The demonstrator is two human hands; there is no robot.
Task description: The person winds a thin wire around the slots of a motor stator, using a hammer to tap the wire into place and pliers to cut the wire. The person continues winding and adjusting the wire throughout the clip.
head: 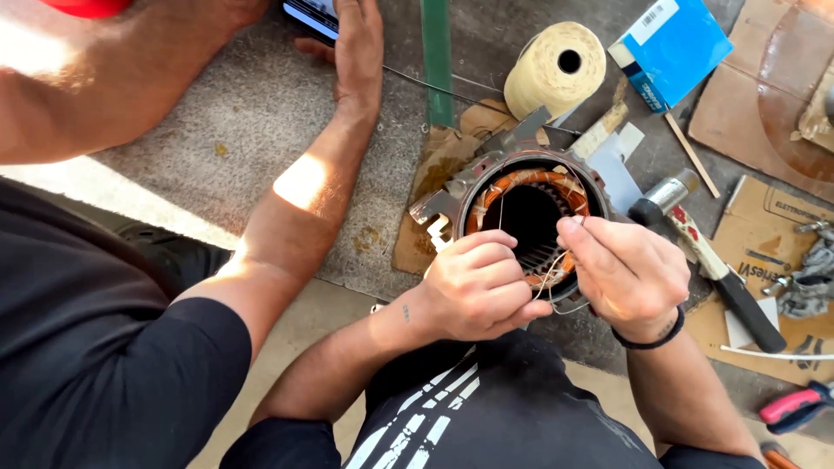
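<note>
A round metal motor stator [526, 208] with copper-coloured windings stands on the concrete floor, its opening facing up. My left hand [480, 285] rests on its near rim with fingers pinched on thin pale thread [549, 280]. My right hand [624, 271] is at the right side of the rim, pinching the same thread between thumb and fingers. The thread loops loosely between both hands over the winding. A black band sits on my right wrist.
A cream thread spool [556, 69] and a blue box [673, 48] lie beyond the stator. A hammer [708, 260] rests to its right on cardboard [764, 234]. Another person's arm [304, 191] reaches across at left, hand near a phone [311, 16]. Red-handled pliers [795, 406] lie at lower right.
</note>
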